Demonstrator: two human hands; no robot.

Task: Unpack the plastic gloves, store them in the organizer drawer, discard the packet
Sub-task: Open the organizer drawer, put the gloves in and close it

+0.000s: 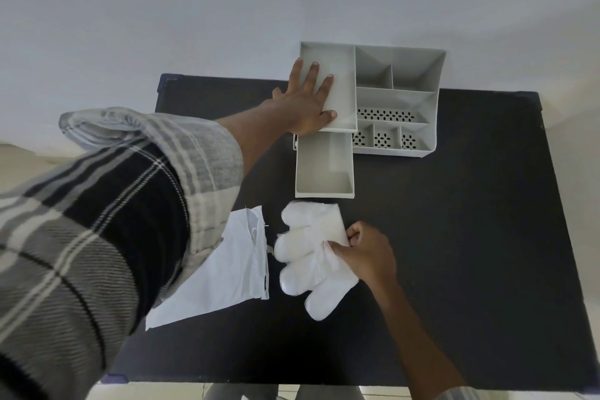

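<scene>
1. Gloves: a stack of translucent white plastic gloves lies on the black table, just in front of the pulled-out grey plastic organizer drawer.
2. Right hand pinches the stack's cuff edge.
3. Left hand rests flat, fingers spread, on the grey compartmented organizer.
4. Torn white packet, seemingly empty, lies left of the gloves.

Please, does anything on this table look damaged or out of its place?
Only the packet looks damaged: its top edge is torn open and ragged, and it lies flat beside the gloves. The drawer of the organizer stands pulled out and empty, which suits the task.
</scene>
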